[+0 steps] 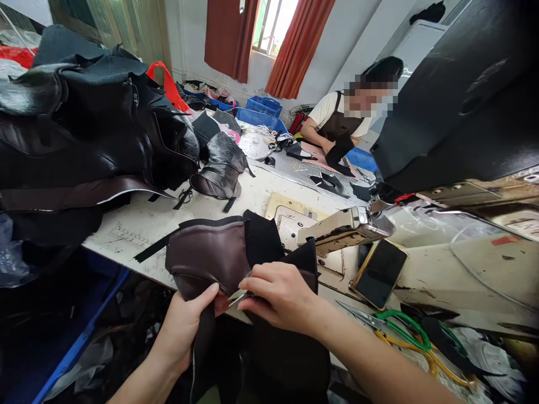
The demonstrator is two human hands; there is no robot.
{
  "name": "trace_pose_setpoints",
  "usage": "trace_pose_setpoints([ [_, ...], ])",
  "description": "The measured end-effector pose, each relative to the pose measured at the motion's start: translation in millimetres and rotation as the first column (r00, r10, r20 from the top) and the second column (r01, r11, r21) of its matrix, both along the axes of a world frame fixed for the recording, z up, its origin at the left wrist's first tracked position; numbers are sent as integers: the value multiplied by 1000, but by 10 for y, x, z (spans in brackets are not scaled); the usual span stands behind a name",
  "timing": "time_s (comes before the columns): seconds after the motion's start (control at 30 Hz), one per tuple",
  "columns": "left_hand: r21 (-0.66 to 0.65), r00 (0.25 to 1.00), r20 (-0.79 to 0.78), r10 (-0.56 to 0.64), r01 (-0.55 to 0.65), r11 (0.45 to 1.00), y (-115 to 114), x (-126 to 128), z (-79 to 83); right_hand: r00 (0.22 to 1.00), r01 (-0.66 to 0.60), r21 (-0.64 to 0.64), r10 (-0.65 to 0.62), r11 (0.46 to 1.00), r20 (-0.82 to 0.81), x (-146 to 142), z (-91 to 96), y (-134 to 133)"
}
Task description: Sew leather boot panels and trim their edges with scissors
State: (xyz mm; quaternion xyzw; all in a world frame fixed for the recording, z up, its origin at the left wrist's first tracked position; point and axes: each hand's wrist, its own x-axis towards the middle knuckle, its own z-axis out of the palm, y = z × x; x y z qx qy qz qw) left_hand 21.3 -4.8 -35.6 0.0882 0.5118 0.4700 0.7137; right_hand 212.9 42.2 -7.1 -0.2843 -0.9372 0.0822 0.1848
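A dark brown leather boot upper (pixel 210 247) with black lining lies over the table's front edge, close to me. My left hand (pixel 189 320) grips its lower edge, thumb on top and fingers partly hidden underneath. In my right hand (pixel 280 294) is a small pair of metal thread snips (pixel 238 297), their blades pointing left at the seam beside my left fingertips. Whether the blades touch the leather I cannot tell. Part of the upper hangs down below my hands.
A large heap of black leather uppers (pixel 96 129) covers the table's left side. The sewing machine's arm (pixel 349 224) stands beyond my right hand. A phone (pixel 381 274) and green- and yellow-handled scissors (pixel 404 331) lie right. Across the table a person (pixel 337 123) handles dark pieces.
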Motion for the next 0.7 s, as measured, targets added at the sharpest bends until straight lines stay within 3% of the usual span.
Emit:
trace_pose_setpoints([
  [0.17, -65, 998, 8, 54, -54, 996, 26, 43, 37, 996, 85, 97, -88, 992, 29, 51, 13, 17],
  [0.43, -118, 996, -27, 88, -90, 989, 40, 70, 83, 996, 82, 80, -84, 993, 22, 61, -33, 30],
  [0.7, -72, 997, -31, 67, -69, 995, 16, 56, -7, 1000, 20, 39, -21, 999, 13, 60, -60, 99],
])
